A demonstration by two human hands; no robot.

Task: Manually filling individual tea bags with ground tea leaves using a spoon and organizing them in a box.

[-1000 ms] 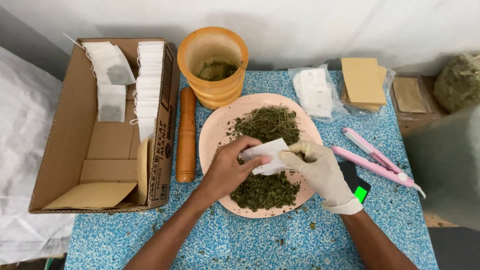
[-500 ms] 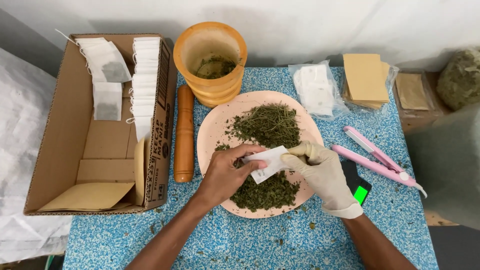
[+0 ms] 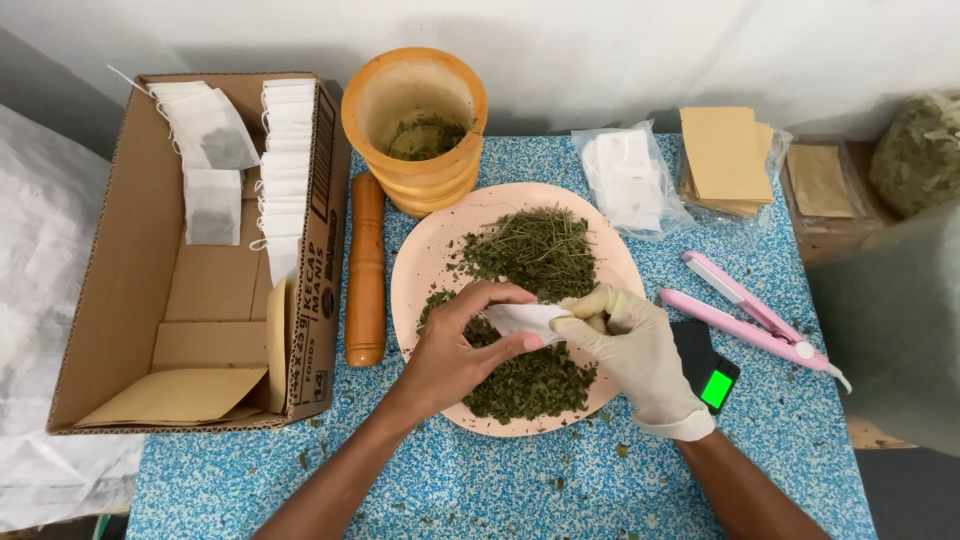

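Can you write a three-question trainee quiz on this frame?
1. True or false: the right hand wears a pale glove.
2. What do both hands hold over the pink plate? A) wooden pestle B) small white bag C) pink sealing tool
3. Which side of the plate is the cardboard box on?

Key: 1 true; 2 B, with the bare left hand pinching it too; 3 the person's left.

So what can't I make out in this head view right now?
- White sachet: its opening and fill, hidden between the left hand and gloved right hand.
- Wooden mortar: its bottom, shadowed under herbs.
- Dark device: partly covered by the right hand.
- Green bundle: cut off by the right edge.
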